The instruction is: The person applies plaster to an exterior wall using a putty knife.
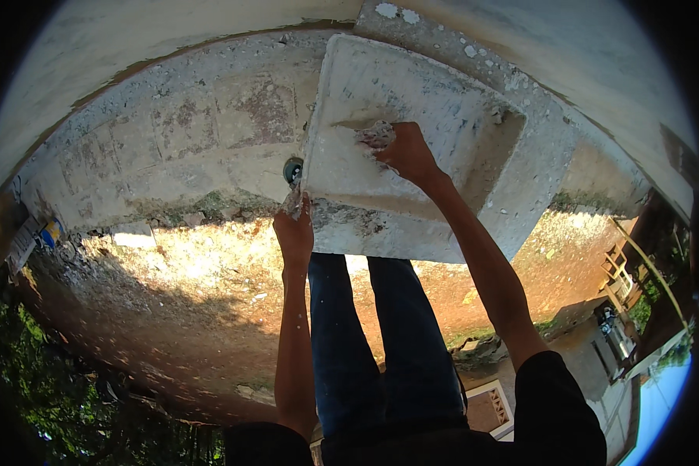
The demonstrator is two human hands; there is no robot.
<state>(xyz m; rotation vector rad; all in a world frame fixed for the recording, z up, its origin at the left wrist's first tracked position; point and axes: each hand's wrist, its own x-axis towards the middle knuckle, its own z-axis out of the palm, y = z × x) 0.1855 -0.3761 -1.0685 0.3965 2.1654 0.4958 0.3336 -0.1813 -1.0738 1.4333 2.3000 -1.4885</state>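
Note:
Below me is a shallow, pale grey basin with a raised rim, its inside stained and streaked. My right hand is inside it, fingers closed round a wet-looking, greyish crumpled wad pressed to the basin's floor. Whether the wad is cloth or something else does not show. At the basin's left front corner my left hand is closed, with something whitish at its fingertips that I cannot make out. Just beyond those fingers a small round dark green thing stands by the rim, partly hidden.
A worn concrete ledge runs left along a pale wall. Sunlit bare earth lies below, around my legs in blue jeans. At far right are a wooden frame and a pole; foliage grows lower left.

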